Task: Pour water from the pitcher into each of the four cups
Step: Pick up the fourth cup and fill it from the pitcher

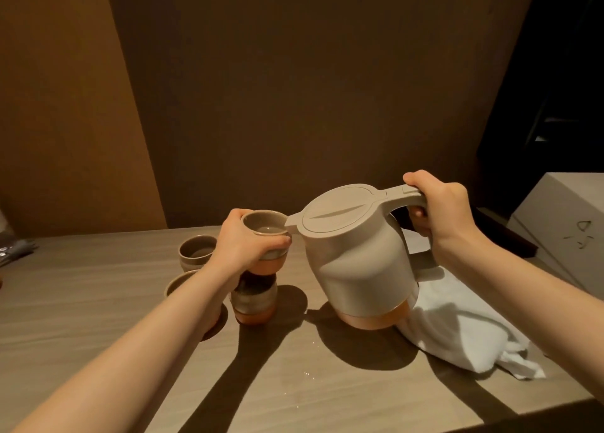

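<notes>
Counter (98,318) carries everything. Pitcher (356,256) tilted, spout touching raised cup (265,233), right hand (438,207) wrapped round its handle. Left hand (243,246) grips that cup, which looks part-filled. Far cup (196,252) seems filled; near-left cup (179,282) and lower cup (256,302) unclear, probably left.

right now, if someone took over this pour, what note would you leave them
Left hand grips the raised cup, water inside. Right hand grips the pitcher by its handle, tilted, spout at that cup's rim. A cup stands on the table below; two more, far cup and near cup, sit left. Far cup looks filled. Left: finish this one, check the others.
</notes>
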